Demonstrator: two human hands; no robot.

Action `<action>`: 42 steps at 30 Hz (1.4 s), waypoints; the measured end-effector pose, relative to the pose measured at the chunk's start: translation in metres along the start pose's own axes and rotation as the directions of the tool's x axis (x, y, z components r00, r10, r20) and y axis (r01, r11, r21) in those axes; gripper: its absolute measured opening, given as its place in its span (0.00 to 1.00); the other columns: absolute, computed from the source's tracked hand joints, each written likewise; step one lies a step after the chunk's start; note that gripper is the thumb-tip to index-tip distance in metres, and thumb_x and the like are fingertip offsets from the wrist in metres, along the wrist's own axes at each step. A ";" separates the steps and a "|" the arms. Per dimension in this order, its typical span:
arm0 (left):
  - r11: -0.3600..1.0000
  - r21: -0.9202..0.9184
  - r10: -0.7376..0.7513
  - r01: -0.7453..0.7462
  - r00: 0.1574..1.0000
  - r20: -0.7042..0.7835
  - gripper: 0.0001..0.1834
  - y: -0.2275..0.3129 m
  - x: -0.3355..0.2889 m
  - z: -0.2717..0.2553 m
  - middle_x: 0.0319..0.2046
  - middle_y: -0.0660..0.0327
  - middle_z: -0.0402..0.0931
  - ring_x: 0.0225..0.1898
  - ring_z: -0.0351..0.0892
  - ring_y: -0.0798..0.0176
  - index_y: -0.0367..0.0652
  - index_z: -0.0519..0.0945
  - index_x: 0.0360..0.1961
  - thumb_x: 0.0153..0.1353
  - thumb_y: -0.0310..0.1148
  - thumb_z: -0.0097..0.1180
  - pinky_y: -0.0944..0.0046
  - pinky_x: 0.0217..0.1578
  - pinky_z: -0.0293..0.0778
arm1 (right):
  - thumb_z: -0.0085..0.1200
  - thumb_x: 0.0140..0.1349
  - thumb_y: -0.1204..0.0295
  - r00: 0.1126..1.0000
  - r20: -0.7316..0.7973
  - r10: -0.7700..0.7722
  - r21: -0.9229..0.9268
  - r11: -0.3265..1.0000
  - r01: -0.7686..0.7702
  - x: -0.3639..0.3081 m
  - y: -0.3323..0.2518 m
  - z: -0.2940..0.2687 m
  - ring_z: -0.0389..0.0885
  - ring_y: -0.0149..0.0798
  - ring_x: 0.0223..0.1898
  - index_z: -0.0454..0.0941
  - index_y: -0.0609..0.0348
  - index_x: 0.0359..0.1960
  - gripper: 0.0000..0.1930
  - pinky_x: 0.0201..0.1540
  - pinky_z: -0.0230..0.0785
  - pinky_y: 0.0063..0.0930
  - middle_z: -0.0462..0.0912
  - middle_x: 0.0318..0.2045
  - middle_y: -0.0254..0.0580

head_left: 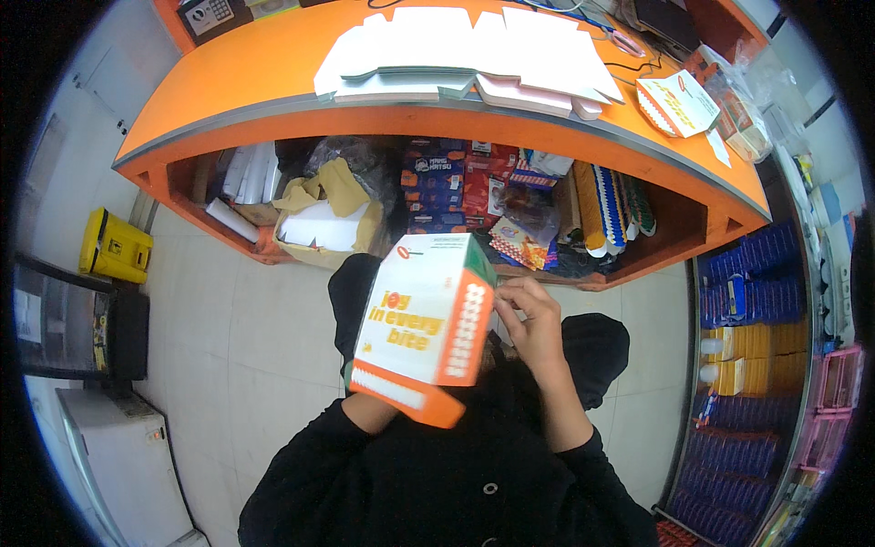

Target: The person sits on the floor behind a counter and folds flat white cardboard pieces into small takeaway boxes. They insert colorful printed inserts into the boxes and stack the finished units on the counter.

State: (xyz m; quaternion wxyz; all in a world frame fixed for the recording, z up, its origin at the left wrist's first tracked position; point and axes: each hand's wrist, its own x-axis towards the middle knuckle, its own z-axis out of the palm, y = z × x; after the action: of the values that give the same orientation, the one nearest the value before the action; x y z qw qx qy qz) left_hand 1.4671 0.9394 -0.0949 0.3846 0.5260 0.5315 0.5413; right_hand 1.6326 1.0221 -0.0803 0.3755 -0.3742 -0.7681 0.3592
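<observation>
A white and orange cardboard food box (410,310), printed with yellow lettering and with a green patch on one side, is held up tilted over my lap. An orange flap hangs from its lower edge. At the box's right edge the fingers of my right hand (533,321) are closed, with thumb and forefinger pinching the card. My left forearm runs up behind the lower part of the box. The box hides my left hand and its fingers.
Ahead stands an orange desk (246,82) with flat white card blanks (410,50) stacked on it. An assembled box (676,102) lies at its right. Under it are a torn carton (328,242) and blue and red packs (436,182). A shelf of packs (743,365) lines the right.
</observation>
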 end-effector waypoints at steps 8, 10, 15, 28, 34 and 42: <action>0.998 -0.066 -0.024 0.019 0.997 -0.071 0.14 -0.012 0.023 0.017 0.40 0.62 0.75 0.40 0.75 0.71 0.36 0.72 0.46 0.59 0.26 0.57 0.69 0.42 0.73 | 0.62 0.47 0.79 0.990 0.118 -0.077 -0.033 0.996 0.081 -0.003 -0.011 0.010 0.77 0.49 0.47 0.77 0.62 0.42 0.17 0.47 0.71 0.36 0.76 0.46 0.48; 0.953 -0.251 -0.193 0.171 0.979 -0.064 0.19 -0.024 0.026 0.022 0.45 0.61 0.73 0.44 0.72 0.70 0.39 0.69 0.52 0.61 0.30 0.55 0.70 0.43 0.70 | 0.65 0.44 0.75 0.982 0.124 -0.140 -0.162 0.974 0.160 -0.003 -0.020 0.005 0.70 0.53 0.54 0.75 0.59 0.47 0.24 0.53 0.65 0.42 0.70 0.53 0.51; 0.799 0.490 0.331 -0.349 0.935 0.126 0.23 -0.034 0.019 0.036 0.48 0.47 0.71 0.50 0.71 0.48 0.39 0.70 0.53 0.56 0.35 0.54 0.52 0.51 0.65 | 0.66 0.41 0.70 0.894 0.166 -0.415 -0.371 0.814 0.447 0.005 -0.039 0.004 0.62 0.57 0.61 0.70 0.56 0.52 0.32 0.58 0.59 0.47 0.63 0.60 0.54; 0.686 -0.653 -0.325 0.321 0.938 0.119 0.10 -0.003 0.033 -0.010 0.36 0.57 0.78 0.34 0.78 0.68 0.35 0.74 0.42 0.62 0.29 0.53 0.69 0.36 0.74 | 0.55 0.44 0.77 0.800 0.074 -0.595 -0.384 0.724 0.573 0.012 -0.007 -0.002 0.81 0.39 0.33 0.81 0.58 0.37 0.15 0.32 0.73 0.29 0.80 0.32 0.38; 0.696 -0.692 -0.315 0.192 0.948 -0.054 0.08 0.002 0.034 0.001 0.36 0.56 0.78 0.34 0.80 0.65 0.34 0.74 0.40 0.63 0.26 0.50 0.68 0.37 0.77 | 0.59 0.49 0.77 0.911 -0.080 -0.404 -0.289 0.884 0.367 0.019 -0.006 -0.009 0.81 0.42 0.33 0.81 0.60 0.32 0.08 0.33 0.73 0.27 0.81 0.33 0.41; 0.992 0.017 0.121 -0.124 0.922 -0.368 0.06 -0.003 0.034 0.028 0.23 0.58 0.75 0.27 0.75 0.69 0.30 0.77 0.25 0.50 0.21 0.63 0.71 0.31 0.72 | 0.62 0.49 0.81 0.966 -0.239 -0.101 0.054 0.992 0.117 0.013 -0.018 0.004 0.78 0.32 0.29 0.81 0.66 0.31 0.07 0.33 0.70 0.21 0.81 0.30 0.43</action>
State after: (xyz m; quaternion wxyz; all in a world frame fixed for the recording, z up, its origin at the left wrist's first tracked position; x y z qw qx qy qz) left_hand 1.4890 0.9778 -0.0954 0.2453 0.4458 0.5585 0.6551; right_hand 1.6182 1.0236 -0.0634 0.4956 -0.3584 -0.7250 0.3169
